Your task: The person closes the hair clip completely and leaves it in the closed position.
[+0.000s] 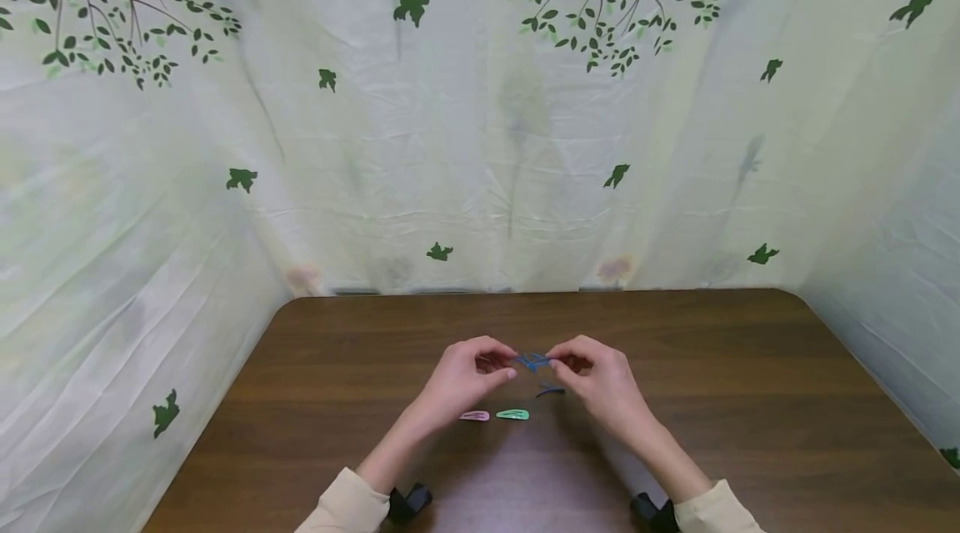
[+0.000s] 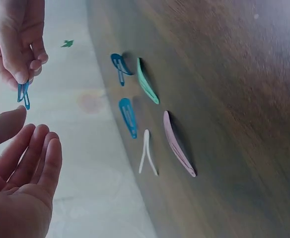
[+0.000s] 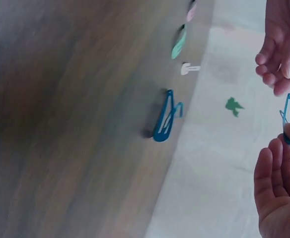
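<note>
Between thumb and fingers my right hand [image 1: 597, 374] pinches a blue snap hair clip [image 3: 288, 140], its bent arm swung away from the frame. Facing it is my left hand [image 1: 470, 374], thumb apart from the relaxed fingers, the fingertips right at the clip's free end. Another blue snap clip [image 2: 120, 62] lies below on the table with its arm sprung out. A second blue clip [image 2: 127, 114] is beside that one. Closer to me lie a green snap clip [image 1: 513, 414] and a pink snap clip [image 1: 476, 415], the pink one partly behind the left hand in the head view.
A white clip [image 2: 146, 144] rests near the blue ones. All the clips lie on a brown wooden table [image 1: 337, 349]. Behind it hangs a pale curtain [image 1: 450, 141] printed with leaves and green birds. Each wrist carries a black strap mount [image 1: 408, 504].
</note>
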### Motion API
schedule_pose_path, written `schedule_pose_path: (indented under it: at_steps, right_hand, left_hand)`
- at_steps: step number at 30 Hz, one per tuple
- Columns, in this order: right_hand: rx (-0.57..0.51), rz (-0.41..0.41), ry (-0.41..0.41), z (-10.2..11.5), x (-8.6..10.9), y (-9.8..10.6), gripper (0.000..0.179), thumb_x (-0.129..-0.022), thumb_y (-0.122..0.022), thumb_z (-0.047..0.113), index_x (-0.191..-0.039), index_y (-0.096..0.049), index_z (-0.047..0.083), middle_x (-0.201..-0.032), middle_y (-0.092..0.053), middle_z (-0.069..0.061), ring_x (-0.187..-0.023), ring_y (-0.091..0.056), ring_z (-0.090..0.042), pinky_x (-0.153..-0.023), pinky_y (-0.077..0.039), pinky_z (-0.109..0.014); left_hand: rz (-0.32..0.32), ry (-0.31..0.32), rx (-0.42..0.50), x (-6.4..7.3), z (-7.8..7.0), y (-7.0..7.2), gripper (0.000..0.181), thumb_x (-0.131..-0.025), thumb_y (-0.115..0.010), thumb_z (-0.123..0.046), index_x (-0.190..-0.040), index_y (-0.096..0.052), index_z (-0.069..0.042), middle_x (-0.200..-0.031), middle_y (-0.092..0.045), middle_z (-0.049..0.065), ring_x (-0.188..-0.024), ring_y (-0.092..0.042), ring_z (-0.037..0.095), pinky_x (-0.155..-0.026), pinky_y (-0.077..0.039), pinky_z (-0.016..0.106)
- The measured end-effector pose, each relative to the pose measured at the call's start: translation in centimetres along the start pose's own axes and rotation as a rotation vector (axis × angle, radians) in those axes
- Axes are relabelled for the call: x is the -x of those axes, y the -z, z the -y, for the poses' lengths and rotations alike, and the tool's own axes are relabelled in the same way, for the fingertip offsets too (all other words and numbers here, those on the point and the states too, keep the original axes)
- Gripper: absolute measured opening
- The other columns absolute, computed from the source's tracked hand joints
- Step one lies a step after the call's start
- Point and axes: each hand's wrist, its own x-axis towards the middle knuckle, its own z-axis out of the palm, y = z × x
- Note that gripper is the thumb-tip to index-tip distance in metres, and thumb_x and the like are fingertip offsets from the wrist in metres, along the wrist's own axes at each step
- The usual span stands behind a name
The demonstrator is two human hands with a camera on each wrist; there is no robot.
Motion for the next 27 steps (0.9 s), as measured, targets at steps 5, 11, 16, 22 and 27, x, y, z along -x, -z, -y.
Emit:
schedule_pose_path:
  at_steps: [5,11,16,22,27]
  right_hand:
    - [-0.025,-0.024,0.025,1.2,0.7,0.0,0.019,-0.085,-0.077,0.007,-0.091,-0.073,0.024,-0.079,-0.061,0.015,-0.07,-0.059,-0.008,-0.06,-0.051,-0.026]
    - [-0.058,-0.036,0.057,2.6,1.8,0.0,0.024,-0.084,-0.076,0.004,-0.09,-0.072,0.027,-0.079,-0.061,0.016,-0.071,-0.059,-0.007,-0.06,-0.051,-0.028]
    - [-0.096,-0.06,0.103,3.5,2.5,0.0,0.027,-0.084,-0.075,0.001,-0.091,-0.072,0.027,-0.081,-0.062,0.015,-0.072,-0.059,-0.008,-0.062,-0.052,-0.027]
    - [-0.142,-0.071,0.115,4.3,3.4,0.1,0.025,-0.086,-0.074,0.003,-0.093,-0.072,0.026,-0.084,-0.064,0.013,-0.075,-0.06,-0.009,-0.064,-0.053,-0.028]
    - [-0.146,-0.064,0.108,4.8,4.1,0.2,0.018,-0.089,-0.073,0.007,-0.093,-0.072,0.024,-0.086,-0.065,0.011,-0.079,-0.06,-0.008,-0.068,-0.053,-0.03]
  left_hand:
    - [-0.003,0.019,0.026,1.2,-0.8,0.2,0.017,-0.087,-0.075,-0.012,-0.104,-0.072,-0.014,-0.098,-0.069,-0.001,-0.085,-0.064,0.012,-0.074,-0.056,0.03]
    - [0.015,0.01,0.046,2.6,-1.6,0.5,0.019,-0.087,-0.075,-0.01,-0.104,-0.072,-0.019,-0.098,-0.067,-0.004,-0.087,-0.064,0.013,-0.059,-0.057,0.031]
    - [-0.015,-0.048,0.028,3.5,-2.1,0.7,0.023,-0.085,-0.077,-0.01,-0.104,-0.072,-0.022,-0.098,-0.068,-0.009,-0.088,-0.065,0.011,-0.076,-0.056,0.033]
    - [-0.064,-0.09,0.016,4.6,-2.7,0.9,0.023,-0.085,-0.079,-0.015,-0.104,-0.072,-0.025,-0.098,-0.067,-0.013,-0.09,-0.064,0.014,-0.083,-0.053,0.034]
    - [-0.08,-0.082,0.109,5.5,-3.3,0.8,0.023,-0.083,-0.079,-0.011,-0.103,-0.072,-0.018,-0.102,-0.068,-0.006,-0.093,-0.065,0.023,-0.082,-0.055,0.033]
